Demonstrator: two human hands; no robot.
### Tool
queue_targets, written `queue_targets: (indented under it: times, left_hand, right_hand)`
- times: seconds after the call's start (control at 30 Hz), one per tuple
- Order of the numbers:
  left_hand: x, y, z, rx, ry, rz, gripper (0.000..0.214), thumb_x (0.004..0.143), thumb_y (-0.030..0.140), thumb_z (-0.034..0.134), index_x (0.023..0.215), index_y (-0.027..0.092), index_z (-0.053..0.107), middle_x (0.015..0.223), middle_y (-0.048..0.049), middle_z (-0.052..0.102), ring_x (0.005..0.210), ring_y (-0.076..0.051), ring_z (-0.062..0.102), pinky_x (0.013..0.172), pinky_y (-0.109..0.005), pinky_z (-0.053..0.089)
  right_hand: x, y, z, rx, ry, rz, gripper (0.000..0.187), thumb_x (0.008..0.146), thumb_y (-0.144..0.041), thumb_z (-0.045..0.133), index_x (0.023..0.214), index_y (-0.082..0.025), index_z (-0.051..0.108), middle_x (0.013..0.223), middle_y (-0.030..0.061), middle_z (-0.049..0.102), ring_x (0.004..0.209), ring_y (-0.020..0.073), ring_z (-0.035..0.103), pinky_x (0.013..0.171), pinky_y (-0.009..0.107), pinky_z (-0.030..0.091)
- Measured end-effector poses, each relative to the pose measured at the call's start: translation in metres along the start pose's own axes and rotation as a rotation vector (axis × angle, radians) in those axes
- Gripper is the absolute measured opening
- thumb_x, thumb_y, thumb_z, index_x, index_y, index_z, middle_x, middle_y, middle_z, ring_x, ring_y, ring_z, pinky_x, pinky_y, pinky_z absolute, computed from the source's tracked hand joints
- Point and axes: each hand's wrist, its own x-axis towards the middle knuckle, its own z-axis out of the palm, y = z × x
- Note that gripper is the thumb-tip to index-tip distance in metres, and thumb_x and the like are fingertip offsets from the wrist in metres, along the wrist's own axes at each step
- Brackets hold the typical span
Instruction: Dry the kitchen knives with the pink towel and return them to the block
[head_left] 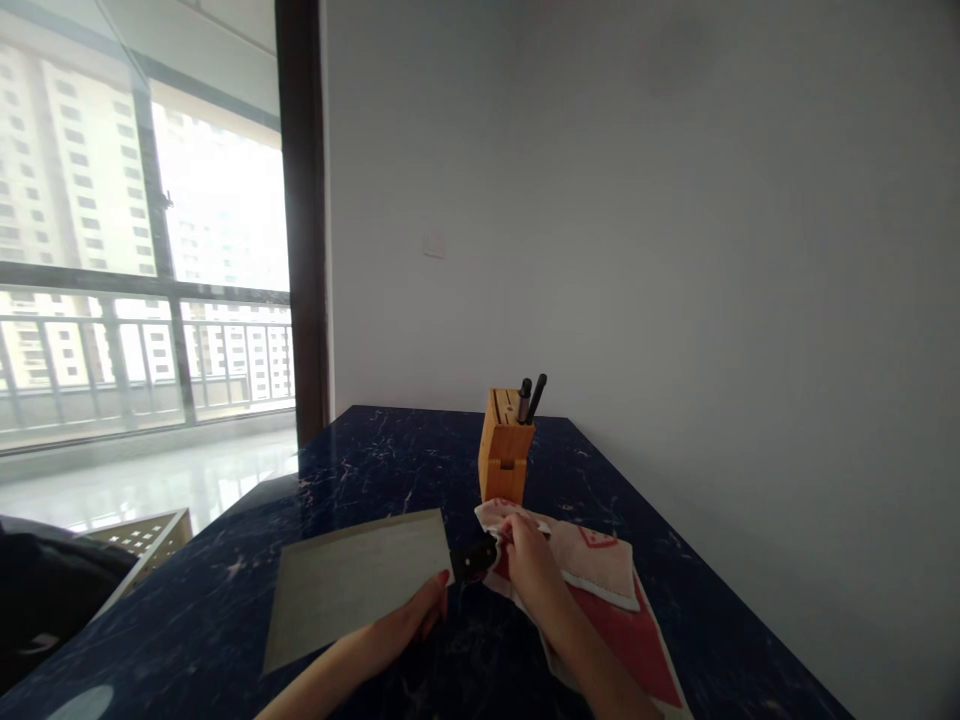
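- Our left hand [397,625] lies at the near edge of the broad blade of a cleaver [352,590], just short of its handle, and looks closed around that edge, though its underside is hidden from this view.
- Our right hand [532,565] is closed on a bunched pink-and-red cloth [600,570], pressing a fold of it against the end of the black handle [474,558].
- The cleaver lies flat between the hands and a little to the left of them, its blade reaching away from the left hand across the dark blue marble worktop [375,460].
- The blade looks like a wide, stiff sheet of steel, so we judge the cleaver fairly heavy and weighted toward the blade, with a smooth face that may slip in the fingers.
- We judge the handle the safest place to take hold, with the blade's sharp edge kept clear of the palm; which way that edge faces is hard to tell here.
- The cloth looks soft and light, and it drapes beneath and beside the right hand.
- Beyond the right hand stands a wooden knife block [502,450], with two black knife handles [535,398] rising from it.
- Far to the left of the hands, a large window [150,200] looks out past a balcony railing [142,345] to tall apartment buildings.
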Motion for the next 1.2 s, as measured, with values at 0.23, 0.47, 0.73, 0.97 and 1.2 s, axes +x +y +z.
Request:
queue_targets:
  times: [0.23,0.47,0.73,0.97,1.2]
  left_hand:
    - [0.004,-0.003,0.000,-0.028,-0.017,0.015,0.051,0.082,0.059,0.029,0.063,0.019,0.055,0.046,0.0057,0.040,0.048,-0.010,0.039,0.057,-0.021,0.035]
    - [0.008,0.003,0.001,-0.080,0.063,-0.017,0.058,0.075,0.067,0.030,0.058,0.017,0.055,0.042,0.0058,0.038,0.041,-0.009,0.035,0.047,-0.022,0.031]
    - [0.008,0.001,-0.002,-0.234,0.076,-0.094,0.055,0.074,0.064,0.033,0.058,0.018,0.057,0.044,0.0050,0.041,0.046,-0.010,0.038,0.053,-0.022,0.033]
    - [0.010,0.003,-0.008,-0.482,0.080,-0.121,0.047,0.071,0.058,0.038,0.052,0.018,0.052,0.040,0.0052,0.039,0.045,-0.011,0.036,0.054,-0.024,0.032]
    - [0.002,0.010,-0.010,-0.552,0.069,-0.091,0.047,0.076,0.051,0.035,0.048,0.017,0.052,0.037,0.0055,0.034,0.042,-0.010,0.032,0.053,-0.024,0.031]
  right_hand:
    - [-0.003,-0.013,0.000,-0.013,-0.068,-0.001,0.028,0.067,-0.001,0.038,0.081,-0.018,0.056,0.087,0.0051,0.060,0.084,0.0161,0.054,0.075,0.028,0.040]
    - [-0.001,0.000,-0.002,-0.028,0.003,0.016,0.023,0.069,-0.005,0.037,0.075,-0.018,0.056,0.083,0.0056,0.061,0.083,0.0175,0.055,0.074,0.029,0.041]
    - [-0.004,-0.003,-0.009,-0.277,-0.002,0.008,0.024,0.068,-0.004,0.038,0.075,-0.017,0.058,0.083,0.0092,0.059,0.084,0.0215,0.054,0.078,0.034,0.039]
    - [-0.019,-0.047,-0.022,-0.248,-0.121,-0.325,0.041,0.068,-0.014,0.053,0.109,-0.023,0.055,0.107,0.0046,0.057,0.105,0.0247,0.043,0.094,0.040,0.026]
    - [-0.021,-0.048,-0.009,-0.169,-0.169,-0.280,0.027,0.081,-0.017,0.048,0.106,-0.019,0.056,0.099,0.0068,0.060,0.099,0.0217,0.048,0.086,0.034,0.035]
